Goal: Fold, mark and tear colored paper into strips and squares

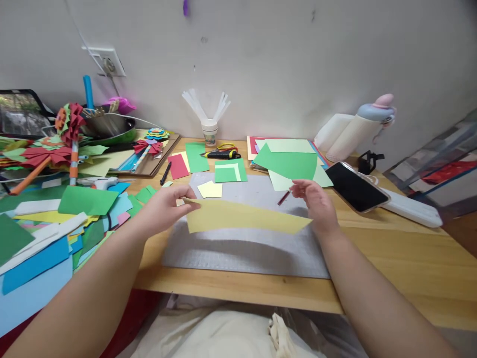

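A long strip of yellow paper [246,217] hangs slightly bowed above the grey cutting mat [238,258], its shadow on the mat beneath. At its left end, my left hand [169,209] pinches a corner between thumb and fingers. My right hand [315,205] is by the other end, fingers curled. The paper's right corner comes up against this hand, but no grip on it shows. A dark red pen [283,198] sticks out from the right fingertips and appears held there. On the mat's back part lie small yellow paper pieces [210,189] and green paper squares [230,171].
Paper scraps [89,200] and paper flowers [46,154] crowd the left. Behind the mat are a utility knife [223,154], a black pen [166,173] and a cup of white strips [209,133]. A phone [357,186], paper stack [290,161] and bottle [359,130] stand right.
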